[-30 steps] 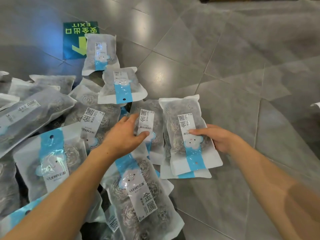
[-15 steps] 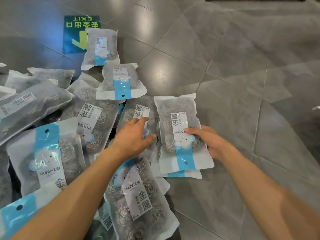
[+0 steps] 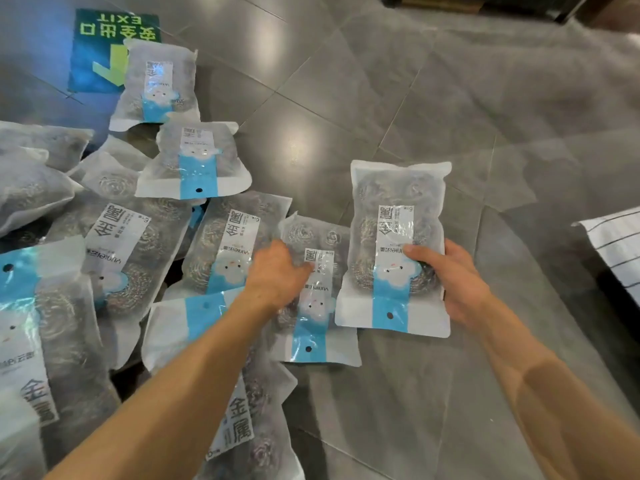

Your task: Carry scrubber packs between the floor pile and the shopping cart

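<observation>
My right hand [image 3: 453, 282] grips a clear packet of steel scourers [image 3: 394, 216] by its right edge, thumb on the white and blue label, and holds it lifted off the floor. My left hand [image 3: 277, 275] rests with curled fingers on a second like packet [image 3: 317, 323] that lies flat on the tiles just left of the first. Another packet [image 3: 225, 247] lies directly left of that hand. My forearm crosses a further packet [image 3: 242, 420] lower down.
Several more scourer packets are heaped on the grey tiled floor [image 3: 398, 98] at the left. A green exit sticker [image 3: 104, 53] lies at the top left, partly under a packet [image 3: 159, 81]. A white striped cloth [image 3: 616, 251] shows at the right edge.
My right hand has lifted its packet up and to the right, uncovering the packet beneath. My left hand has shifted right onto that uncovered packet.
</observation>
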The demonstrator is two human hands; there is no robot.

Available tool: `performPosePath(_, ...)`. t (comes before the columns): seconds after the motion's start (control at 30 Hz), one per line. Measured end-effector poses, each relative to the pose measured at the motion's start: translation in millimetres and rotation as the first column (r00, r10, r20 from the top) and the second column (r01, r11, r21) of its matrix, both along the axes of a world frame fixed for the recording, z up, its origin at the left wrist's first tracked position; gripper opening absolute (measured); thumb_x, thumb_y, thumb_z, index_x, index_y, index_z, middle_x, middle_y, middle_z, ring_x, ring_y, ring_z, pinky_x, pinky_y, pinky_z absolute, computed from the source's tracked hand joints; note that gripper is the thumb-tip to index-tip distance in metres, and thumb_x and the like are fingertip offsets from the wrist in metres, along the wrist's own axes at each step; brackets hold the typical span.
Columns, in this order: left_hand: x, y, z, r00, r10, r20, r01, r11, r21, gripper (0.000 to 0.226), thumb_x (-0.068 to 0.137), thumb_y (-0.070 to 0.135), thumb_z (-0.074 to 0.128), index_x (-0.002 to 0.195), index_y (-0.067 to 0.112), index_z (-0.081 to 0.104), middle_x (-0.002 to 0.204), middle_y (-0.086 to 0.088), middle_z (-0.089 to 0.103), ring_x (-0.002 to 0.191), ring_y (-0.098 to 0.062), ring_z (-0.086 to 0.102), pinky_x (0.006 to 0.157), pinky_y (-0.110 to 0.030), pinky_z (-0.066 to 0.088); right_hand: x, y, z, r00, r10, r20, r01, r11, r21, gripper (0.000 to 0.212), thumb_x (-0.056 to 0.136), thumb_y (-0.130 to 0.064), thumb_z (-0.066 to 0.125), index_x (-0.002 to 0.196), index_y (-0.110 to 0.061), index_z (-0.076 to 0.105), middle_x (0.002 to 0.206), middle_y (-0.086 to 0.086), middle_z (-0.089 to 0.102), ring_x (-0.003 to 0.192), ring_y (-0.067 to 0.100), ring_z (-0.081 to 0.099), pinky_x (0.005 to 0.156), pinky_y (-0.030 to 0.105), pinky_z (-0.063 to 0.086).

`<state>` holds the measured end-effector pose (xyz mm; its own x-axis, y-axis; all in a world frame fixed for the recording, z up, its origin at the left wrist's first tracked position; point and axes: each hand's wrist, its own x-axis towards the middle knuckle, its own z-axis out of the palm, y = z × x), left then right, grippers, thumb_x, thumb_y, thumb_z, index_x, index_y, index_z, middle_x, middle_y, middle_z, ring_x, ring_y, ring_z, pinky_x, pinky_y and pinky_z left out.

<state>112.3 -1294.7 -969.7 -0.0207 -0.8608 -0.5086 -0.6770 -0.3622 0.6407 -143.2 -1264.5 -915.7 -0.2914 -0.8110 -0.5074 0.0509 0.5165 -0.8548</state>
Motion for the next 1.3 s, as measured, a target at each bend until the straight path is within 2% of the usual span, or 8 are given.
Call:
performPosePath(0.13, -35, -6, 0, 0.993, 0.048, 0.109, -0.059, 0.993, 0.100, 0.110, 0.077, 0.053, 0.084, 0.150, -0.004, 0.025, 0.151, -0.027, 0.038, 0.143, -0.043, 0.036, 0.118, -0.048, 0.032, -17, 13, -2, 0.997, -0.069, 0.018, 0.068, 0.997, 0.027, 0.036, 0.088, -0.011, 0.076, 0.123, -0.011, 0.066, 0.108, 0.011, 0.079, 0.097, 0.032, 0.077, 0.083, 0.051, 0.063)
performPosePath(0.2, -46, -6, -9, 0.986, 0.129, 0.108, -0.141, 0.984, 0.107, 0.118, 0.067, 0.050, 0.092, 0.149, -0.002, 0.025, 0.152, -0.025, 0.039, 0.144, -0.042, 0.035, 0.118, -0.049, 0.032, -23, 20, -6, 0.997, -0.075, 0.017, 0.074, 0.996, 0.039, 0.040, 0.088, -0.013, 0.076, 0.126, -0.010, 0.064, 0.110, 0.012, 0.078, 0.099, 0.033, 0.076, 0.088, 0.054, 0.061)
performPosePath(0.33, -50, -7, -22, 0.963, 0.258, -0.073, -0.243, 0.955, 0.172, 0.076, 0.062, 0.044, 0.097, 0.117, 0.009, 0.059, 0.114, -0.006, 0.066, 0.107, -0.030, 0.066, 0.090, -0.038, 0.055, -28, 27, -10, 0.998, -0.054, -0.018, 0.055, 0.997, 0.056, 0.043, 0.086, -0.015, 0.079, 0.126, -0.010, 0.064, 0.109, 0.010, 0.078, 0.098, 0.031, 0.077, 0.088, 0.053, 0.061)
performPosePath(0.47, -50, -3, -22, 0.907, 0.321, -0.273, -0.296, 0.946, 0.129, 0.053, 0.077, 0.028, 0.091, 0.110, 0.018, 0.051, 0.097, 0.004, 0.062, 0.085, -0.016, 0.062, 0.064, -0.024, 0.050, -19, 27, -7, 0.996, -0.068, -0.055, 0.070, 0.997, 0.039, 0.037, 0.086, -0.013, 0.079, 0.119, -0.012, 0.062, 0.105, 0.007, 0.079, 0.091, 0.024, 0.078, 0.075, 0.040, 0.063)
performPosePath(0.7, 0, 14, 38, 0.783, 0.265, -0.562, -0.331, 0.944, -0.017, 0.050, 0.081, 0.005, 0.084, 0.120, 0.020, 0.056, 0.105, 0.003, 0.075, 0.091, -0.014, 0.075, 0.072, -0.029, 0.063, 12, 35, 32, 0.995, -0.036, -0.091, 0.038, 0.999, 0.020, 0.033, 0.090, -0.011, 0.073, 0.122, -0.014, 0.064, 0.105, 0.005, 0.079, 0.095, 0.025, 0.077, 0.084, 0.043, 0.062)
performPosePath(0.93, 100, 58, 263, 0.758, 0.256, -0.600, -0.382, 0.920, -0.090, 0.057, 0.078, -0.002, 0.084, 0.125, 0.013, 0.055, 0.104, 0.001, 0.078, 0.091, -0.012, 0.077, 0.071, -0.024, 0.061, 70, 58, 216, 0.996, 0.054, -0.065, -0.055, 0.998, -0.014, 0.031, 0.086, -0.017, 0.077, 0.115, -0.020, 0.065, 0.104, 0.003, 0.079, 0.091, 0.021, 0.077, 0.083, 0.041, 0.061)
performPosePath(1.2, 214, 115, 643, 0.780, 0.292, -0.554, -0.457, 0.870, -0.184, 0.058, 0.071, 0.009, 0.091, 0.115, 0.025, 0.057, 0.102, 0.001, 0.076, 0.089, -0.012, 0.073, 0.077, -0.034, 0.060, 149, 74, 608, 0.966, 0.223, -0.128, -0.239, 0.962, -0.134, 0.042, 0.082, -0.039, 0.082, 0.118, -0.030, 0.064, 0.114, -0.006, 0.077, 0.097, 0.009, 0.075, 0.084, 0.033, 0.058)
performPosePath(1.3, 251, 140, 777, 0.775, 0.263, -0.575, -0.475, 0.842, -0.254, 0.050, 0.081, 0.003, 0.084, 0.116, 0.021, 0.055, 0.098, 0.003, 0.076, 0.088, -0.015, 0.074, 0.072, -0.033, 0.061, 187, 88, 741, 0.933, 0.317, -0.172, -0.346, 0.921, -0.179, 0.040, 0.083, -0.039, 0.081, 0.116, -0.026, 0.062, 0.109, -0.006, 0.077, 0.095, 0.010, 0.075, 0.087, 0.039, 0.060)
